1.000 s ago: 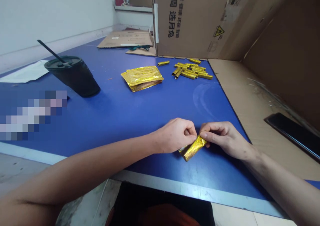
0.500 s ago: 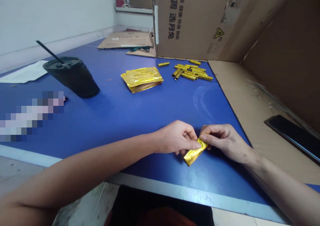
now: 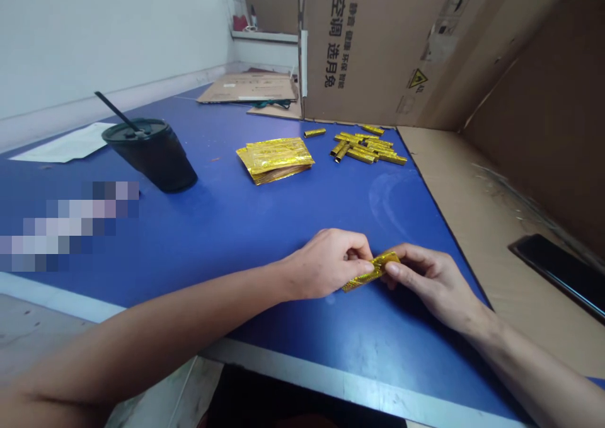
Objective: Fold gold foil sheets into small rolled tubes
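Note:
Between my two hands is a folded strip of gold foil paper [image 3: 360, 281], held just above the blue table near its front edge. My left hand [image 3: 326, 264] pinches it with thumb and curled fingers. The thumb and fingers of my right hand [image 3: 425, 277] are closed on its right end. Farther back lies a stack of flat gold foil paper sheets [image 3: 276, 158]. To the right of that stack is a loose pile of rolled gold foil paper pieces [image 3: 363, 149], with one single roll [image 3: 314, 133] lying apart on its left.
A dark cup [image 3: 158, 160] with a straw stands at left, beside a white paper [image 3: 63, 143]. A blurred-out item [image 3: 70, 226] lies in front of it. Cardboard panels [image 3: 368, 50] rise at the back and right. A black phone [image 3: 558, 273] rests on cardboard at right.
The foil strip is now narrower and turned flatter between my fingers. My right hand has moved slightly right and down. The whole view has shifted a little.

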Demonstrator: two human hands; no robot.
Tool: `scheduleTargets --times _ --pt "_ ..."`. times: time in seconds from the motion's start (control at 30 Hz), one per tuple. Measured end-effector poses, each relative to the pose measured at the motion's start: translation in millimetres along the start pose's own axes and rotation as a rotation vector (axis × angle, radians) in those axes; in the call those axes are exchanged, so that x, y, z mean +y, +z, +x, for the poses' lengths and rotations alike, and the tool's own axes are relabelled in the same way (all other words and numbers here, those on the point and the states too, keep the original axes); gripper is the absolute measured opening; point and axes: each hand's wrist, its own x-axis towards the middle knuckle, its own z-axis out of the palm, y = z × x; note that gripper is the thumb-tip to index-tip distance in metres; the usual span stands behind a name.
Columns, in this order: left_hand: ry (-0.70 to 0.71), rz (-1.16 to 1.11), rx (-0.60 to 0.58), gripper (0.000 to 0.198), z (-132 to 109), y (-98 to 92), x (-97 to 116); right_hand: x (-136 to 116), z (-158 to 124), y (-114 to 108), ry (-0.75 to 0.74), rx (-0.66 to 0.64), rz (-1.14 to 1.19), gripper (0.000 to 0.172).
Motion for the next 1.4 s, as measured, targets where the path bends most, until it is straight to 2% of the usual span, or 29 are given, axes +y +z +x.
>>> scheduleTargets --times 0.4,0.57,0.77,0.93,1.03,1.23,1.4 --pt "0.055 0.095 -0.103 0.010 -1.5 -0.9 -1.3 -5.3 -2.3 1.4 0.006 -0.097 -0.022 0.025" --pt "-0.007 0.018 -0.060 0.015 -1.4 0.7 -1.9 -4.4 -3.8 -0.1 -0.019 0.008 -0.029 0.025" --pt "-0.145 -0.175 -0.129 0.025 0.2 3.4 -6.8 0.1 -3.6 0.7 0.004 0.171 0.092 0.022" --pt "-0.122 -0.289 -0.038 0.018 3.4 5.2 -7.5 2.8 -5.3 1.7 -0.078 0.239 0.073 0.019" --pt "-0.115 -0.296 -0.010 0.019 3.8 4.9 -8.0 2.7 -5.5 0.2 -0.104 0.217 0.030 0.023" --pt "-0.066 -0.161 -0.004 0.021 0.7 3.7 -10.4 -0.3 -5.0 0.5 -0.025 0.034 -0.016 0.023" --pt "-0.059 -0.134 -0.006 0.023 -0.7 5.1 -10.1 -1.9 -5.4 2.1 -0.084 0.042 -0.072 0.025"
